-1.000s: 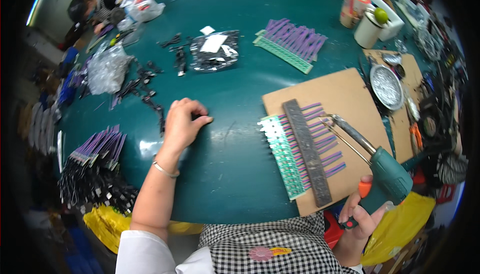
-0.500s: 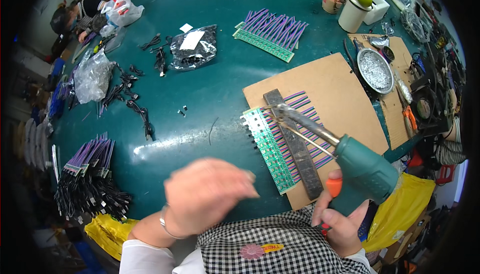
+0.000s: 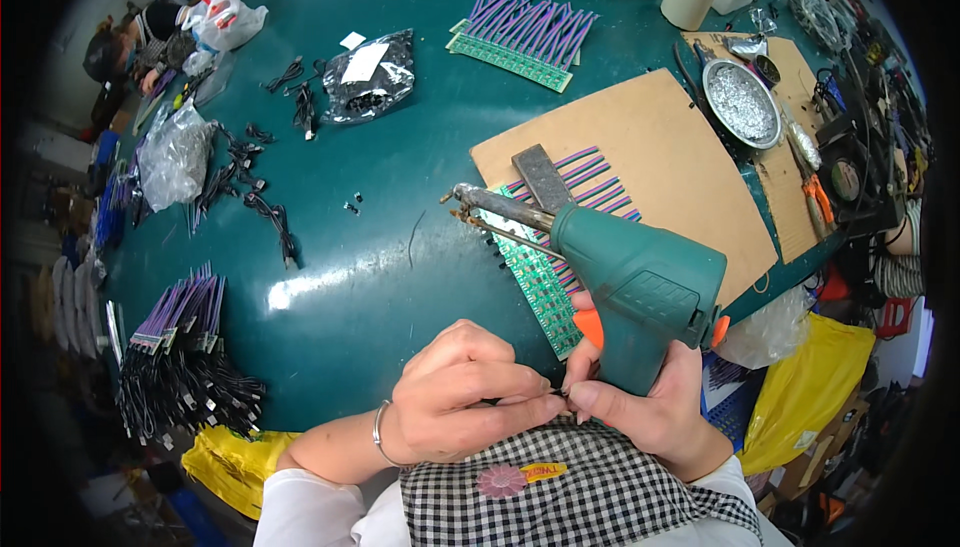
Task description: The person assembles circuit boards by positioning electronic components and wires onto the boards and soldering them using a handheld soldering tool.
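Observation:
My right hand [image 3: 650,407] is wrapped round the handle of a green soldering gun [image 3: 640,257] with an orange trigger. The gun's metal tip points left, past the upper end of a green circuit board panel [image 3: 545,292]. Close in front of the apron, my left hand [image 3: 470,387] is closed in a pinch, its fingertips meeting the thumb of my right hand. Something small and dark shows between them, too small to name. Purple, green and dark wires [image 3: 600,182] run from the panel beneath a dark flat bar [image 3: 541,179], partly hidden by the gun.
Under the panel lies a brown board [image 3: 680,167]. Another wired panel [image 3: 515,59] is farther off. Black cable bundles [image 3: 190,377] lie at left, a bag of black parts [image 3: 370,82] behind. To the right are a metal bowl [image 3: 742,104] and pliers [image 3: 817,202]. Another person sits far left.
The soldering gun has moved left, its tip now beyond the panel. My left hand has come right and down to meet my right hand's fingers. The view has shifted slightly.

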{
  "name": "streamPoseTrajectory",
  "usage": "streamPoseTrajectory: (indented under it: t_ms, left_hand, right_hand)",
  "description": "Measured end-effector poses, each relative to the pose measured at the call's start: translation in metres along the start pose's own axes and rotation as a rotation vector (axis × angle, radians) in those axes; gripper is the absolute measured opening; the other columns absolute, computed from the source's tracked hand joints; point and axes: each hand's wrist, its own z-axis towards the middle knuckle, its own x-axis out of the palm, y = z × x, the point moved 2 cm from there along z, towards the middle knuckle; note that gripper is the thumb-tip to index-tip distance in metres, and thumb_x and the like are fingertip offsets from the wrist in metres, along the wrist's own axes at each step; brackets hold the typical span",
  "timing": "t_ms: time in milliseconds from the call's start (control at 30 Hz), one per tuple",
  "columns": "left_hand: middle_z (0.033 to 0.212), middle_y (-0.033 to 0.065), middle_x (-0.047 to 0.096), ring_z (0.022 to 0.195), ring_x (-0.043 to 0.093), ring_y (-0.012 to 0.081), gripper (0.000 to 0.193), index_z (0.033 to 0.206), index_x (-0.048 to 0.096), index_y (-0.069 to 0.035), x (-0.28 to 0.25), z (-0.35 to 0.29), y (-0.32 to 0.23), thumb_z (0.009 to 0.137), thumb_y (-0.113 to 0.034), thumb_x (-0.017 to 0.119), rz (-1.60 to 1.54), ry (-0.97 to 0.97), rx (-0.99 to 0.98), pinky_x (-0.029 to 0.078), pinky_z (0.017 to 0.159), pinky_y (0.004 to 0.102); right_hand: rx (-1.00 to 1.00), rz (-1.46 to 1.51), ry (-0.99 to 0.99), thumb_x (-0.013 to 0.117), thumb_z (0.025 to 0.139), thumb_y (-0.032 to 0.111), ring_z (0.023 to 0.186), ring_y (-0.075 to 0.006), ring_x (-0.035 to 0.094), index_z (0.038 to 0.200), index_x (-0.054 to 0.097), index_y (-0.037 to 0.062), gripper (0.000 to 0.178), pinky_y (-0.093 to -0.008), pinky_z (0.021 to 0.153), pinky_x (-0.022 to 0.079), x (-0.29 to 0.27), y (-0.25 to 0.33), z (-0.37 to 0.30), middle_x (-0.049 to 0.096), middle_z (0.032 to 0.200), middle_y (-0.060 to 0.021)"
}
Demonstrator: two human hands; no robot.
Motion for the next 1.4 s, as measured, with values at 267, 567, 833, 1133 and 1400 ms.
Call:
streamPoseTrajectory:
  t_ms: [267,567,833,1133,1400]
  left_hand:
    - [0.075,0.0040,0.064,0.063,0.057,0.0173,0.022,0.082,0.068,-0.005,0.011,-0.004,0.000,0.063,-0.011,0.078,-0.069,0.030,-0.261,0.045,0.054,0.0262]
    - [0.068,0.0072,0.066,0.052,0.060,0.0142,0.015,0.081,0.069,-0.003,0.012,-0.007,0.009,0.072,-0.014,0.074,-0.359,0.279,-0.682,0.044,0.044,0.0227]
    - [0.072,0.0063,0.067,0.058,0.062,0.0110,0.006,0.081,0.068,-0.001,0.009,-0.001,0.012,0.077,-0.004,0.064,-0.552,0.450,-0.830,0.047,0.050,0.0216]
    - [0.072,0.0113,0.065,0.060,0.062,0.0121,0.013,0.084,0.063,0.006,0.005,-0.015,0.074,0.084,-0.006,0.059,-0.602,0.039,-1.326,0.052,0.057,0.0219]
    - [0.072,0.0115,0.065,0.059,0.062,0.0127,0.013,0.084,0.062,0.006,0.006,-0.017,0.082,0.084,-0.006,0.059,-0.645,-0.046,-1.329,0.052,0.057,0.0227]
  right_hand:
    - [-0.055,-0.162,-0.007,0.066,0.067,-0.008,0.069,-0.0161,0.056,0.120,0.037,-0.0067,0.061,-0.0260,0.053,0.048,-0.011,-0.009,-0.005,0.048,0.111,-0.0152]
    - [-0.217,-0.523,0.060,0.065,0.068,-0.007,0.070,-0.0164,0.057,0.122,0.036,-0.0038,0.061,-0.0263,0.061,0.047,-0.023,-0.016,-0.018,0.051,0.108,-0.0139]
    - [0.037,-0.423,-0.079,0.062,0.077,0.000,0.071,-0.0143,0.056,0.121,0.038,-0.0030,0.051,-0.0260,0.065,0.046,-0.020,-0.028,-0.033,0.058,0.077,-0.0089]
    - [-0.207,-0.254,-0.437,0.070,0.068,0.009,0.044,-0.0153,0.048,0.118,0.036,-0.0092,0.063,-0.0237,0.043,0.044,-0.042,-0.020,-0.046,0.054,0.064,-0.0125]
    - [-0.165,-0.199,-0.471,0.074,0.066,0.011,0.041,-0.0142,0.046,0.114,0.039,-0.0101,0.063,-0.0235,0.038,0.042,-0.055,-0.028,-0.061,0.049,0.057,-0.0090]
